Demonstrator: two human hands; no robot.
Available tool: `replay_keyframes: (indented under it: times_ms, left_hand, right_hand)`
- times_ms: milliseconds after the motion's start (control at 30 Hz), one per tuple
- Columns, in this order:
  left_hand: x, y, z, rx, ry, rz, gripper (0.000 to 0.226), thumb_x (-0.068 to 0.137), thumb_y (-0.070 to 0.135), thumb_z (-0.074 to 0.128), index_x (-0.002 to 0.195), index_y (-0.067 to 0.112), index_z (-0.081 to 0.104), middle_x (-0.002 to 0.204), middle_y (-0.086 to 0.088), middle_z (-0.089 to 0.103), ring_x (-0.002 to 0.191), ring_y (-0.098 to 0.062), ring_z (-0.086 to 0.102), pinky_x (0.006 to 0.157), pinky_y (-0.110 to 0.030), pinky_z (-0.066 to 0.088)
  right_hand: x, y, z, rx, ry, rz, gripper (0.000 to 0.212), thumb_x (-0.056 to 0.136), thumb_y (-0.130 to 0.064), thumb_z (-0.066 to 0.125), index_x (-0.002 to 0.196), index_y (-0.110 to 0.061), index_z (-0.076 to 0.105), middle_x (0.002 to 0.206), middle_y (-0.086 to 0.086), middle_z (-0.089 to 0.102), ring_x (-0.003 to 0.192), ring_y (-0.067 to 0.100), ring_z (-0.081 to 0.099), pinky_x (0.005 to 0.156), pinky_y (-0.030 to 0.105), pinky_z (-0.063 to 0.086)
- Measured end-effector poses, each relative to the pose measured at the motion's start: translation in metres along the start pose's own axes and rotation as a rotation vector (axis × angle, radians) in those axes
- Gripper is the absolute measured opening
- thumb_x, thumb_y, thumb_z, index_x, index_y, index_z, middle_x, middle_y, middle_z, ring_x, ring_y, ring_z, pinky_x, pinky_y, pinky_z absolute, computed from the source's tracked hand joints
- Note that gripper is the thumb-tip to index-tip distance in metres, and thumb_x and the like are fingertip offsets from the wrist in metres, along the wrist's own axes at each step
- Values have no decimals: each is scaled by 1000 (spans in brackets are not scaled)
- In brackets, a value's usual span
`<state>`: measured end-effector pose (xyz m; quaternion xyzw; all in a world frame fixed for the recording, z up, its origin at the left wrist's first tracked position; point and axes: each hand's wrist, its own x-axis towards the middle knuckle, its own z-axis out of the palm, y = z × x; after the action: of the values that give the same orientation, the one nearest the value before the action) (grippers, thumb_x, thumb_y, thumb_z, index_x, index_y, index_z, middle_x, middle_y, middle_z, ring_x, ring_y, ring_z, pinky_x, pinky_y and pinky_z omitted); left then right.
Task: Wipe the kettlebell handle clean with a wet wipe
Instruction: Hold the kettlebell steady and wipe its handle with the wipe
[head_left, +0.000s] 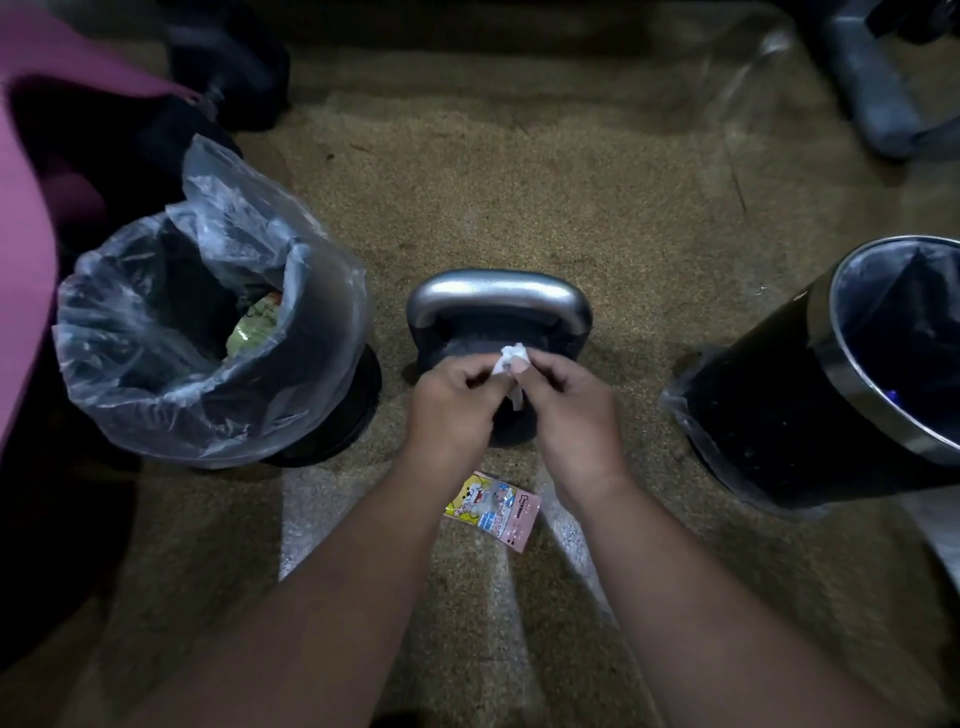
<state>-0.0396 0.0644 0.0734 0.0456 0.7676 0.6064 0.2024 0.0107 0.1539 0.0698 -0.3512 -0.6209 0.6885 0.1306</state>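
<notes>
A dark kettlebell (470, 340) with a shiny silver handle (496, 291) stands on the speckled floor at the centre. Just in front of it and above its body, my left hand (452, 410) and my right hand (569, 410) are side by side, both pinching a small crumpled white wet wipe (511, 358) between the fingertips. The wipe hangs clear of the handle. A colourful wet wipe packet (493, 509) lies flat on the floor between my forearms.
A bin lined with a clear plastic bag (208, 353) holding some rubbish stands to the left. A black bin with a steel rim (831, 395) stands to the right. Dark objects and a pink fabric (31, 208) are at the far left.
</notes>
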Motion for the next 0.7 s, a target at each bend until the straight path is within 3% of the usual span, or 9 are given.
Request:
replay_keyframes:
  times_ms: [100, 167, 267, 367, 433, 533, 600, 633, 700]
  left_hand:
    - [0, -5, -3, 165, -39, 123, 15, 84, 15, 74, 96, 21, 78, 97, 1, 67, 87, -3, 65, 80, -16, 48]
    - [-1, -14, -5, 232, 6, 210, 19, 84, 17, 74, 102, 20, 76, 99, 2, 65, 88, -4, 64, 83, -15, 48]
    - [1, -34, -7, 545, 98, 398, 27, 88, 18, 67, 114, 17, 72, 106, 2, 62, 99, -11, 59, 92, -25, 46]
    - [8, -48, 0, 786, 56, 469, 45, 84, 18, 66, 129, 14, 62, 128, -8, 56, 118, -26, 50, 103, -36, 41]
    - [12, -54, 6, 831, 44, 451, 58, 81, 22, 67, 137, 16, 55, 137, -10, 49, 127, -31, 43, 107, -39, 37]
    - [11, -59, 14, 862, 77, 473, 61, 86, 18, 64, 145, 15, 45, 149, -12, 40, 140, -34, 31, 113, -43, 34]
    - [6, -55, 17, 745, 107, 442, 56, 91, 13, 59, 145, 9, 44, 150, -17, 40, 143, -36, 29, 115, -44, 31]
    - [4, -54, 18, 712, 126, 430, 51, 93, 13, 55, 143, 5, 46, 149, -19, 41, 142, -36, 30, 115, -43, 29]
    - [7, -57, 17, 712, 144, 443, 49, 95, 22, 49, 141, 5, 49, 147, -17, 44, 141, -34, 33, 115, -40, 27]
  right_hand:
    - [8, -2, -5, 154, 64, 127, 13, 86, -11, 67, 97, -11, 73, 95, 11, 74, 86, 22, 69, 87, 41, 54]
    - [13, -8, -7, 222, 114, 182, 13, 87, -6, 66, 100, -6, 68, 94, 14, 73, 80, 21, 67, 78, 36, 56]
    - [16, -25, -3, 258, 140, 195, 9, 88, -2, 64, 94, -8, 60, 85, 11, 69, 70, 16, 64, 60, 20, 53]
    - [21, -38, 10, 455, 173, 292, 14, 87, 4, 63, 83, -9, 59, 79, 10, 66, 71, 15, 64, 71, 19, 56]
    - [25, -45, 20, 591, 188, 393, 11, 88, 5, 62, 93, -5, 63, 84, 10, 66, 73, 13, 64, 83, 23, 56]
    - [24, -54, 29, 756, 166, 531, 27, 92, -1, 59, 119, 0, 62, 111, 10, 68, 90, 14, 67, 68, 14, 56]
    - [23, -62, 30, 781, 100, 588, 33, 97, -7, 52, 130, -4, 55, 124, 6, 63, 120, 17, 58, 76, 13, 49]
    - [22, -64, 30, 779, 70, 600, 32, 99, -8, 50, 130, -4, 54, 119, 4, 63, 127, 18, 52, 83, 15, 46]
    - [23, -64, 30, 871, 107, 611, 16, 97, -4, 51, 110, -2, 61, 103, 3, 62, 122, 17, 56, 88, 16, 45]
